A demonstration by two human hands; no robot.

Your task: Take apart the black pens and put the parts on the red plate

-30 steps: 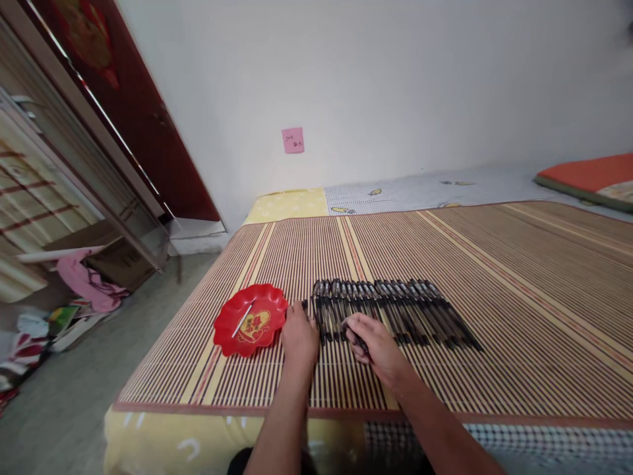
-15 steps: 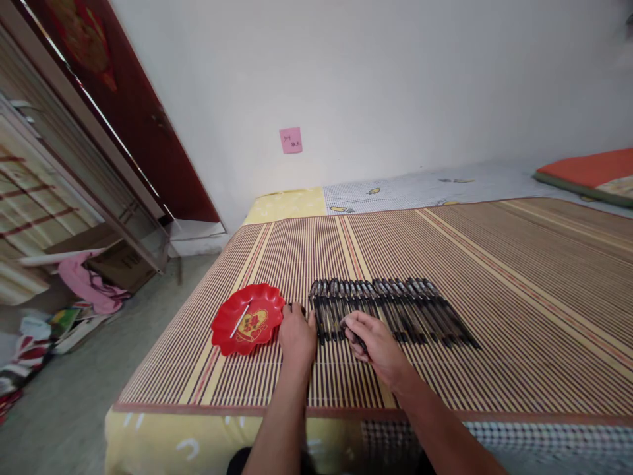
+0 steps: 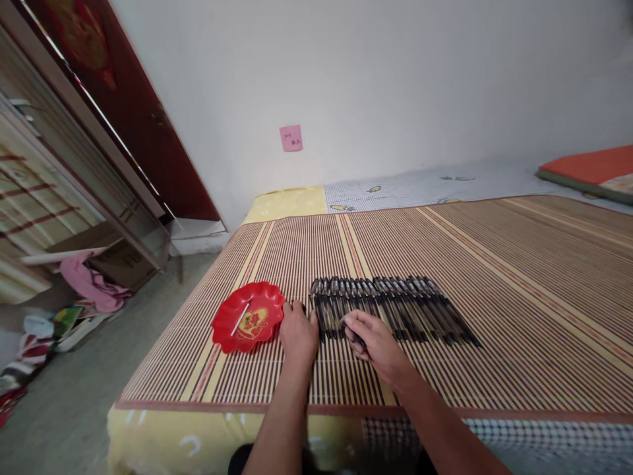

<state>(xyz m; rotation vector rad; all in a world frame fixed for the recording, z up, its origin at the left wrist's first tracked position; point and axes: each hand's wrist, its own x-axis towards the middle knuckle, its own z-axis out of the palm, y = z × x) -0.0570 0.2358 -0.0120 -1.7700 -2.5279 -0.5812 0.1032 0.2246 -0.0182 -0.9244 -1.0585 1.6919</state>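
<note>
Several black pens (image 3: 395, 310) with clear barrels lie side by side in a row on the striped mat, caps toward the wall. My right hand (image 3: 370, 340) is closed over the front of the row, with a slim dark thing like a black pen (image 3: 360, 340) in its curled fingers. Between the row and a red scalloped plate, my left hand (image 3: 299, 333) rests low on the mat, fingers bent around something dark that they mostly hide. On the red plate (image 3: 222, 330) lies a thin white stick (image 3: 240, 319).
The striped mat (image 3: 395, 382) covers a bed with yellow and checked bedding. An orange folded cloth (image 3: 593, 168) lies at the far right. On the wall is a pink note (image 3: 291, 138). A pink cloth (image 3: 91, 284) and a cardboard box (image 3: 121, 264) are on the left.
Both hands hold nearly the same pose and place. The view has shifted very slightly; the pens and the plate stay where they were on the mat.
</note>
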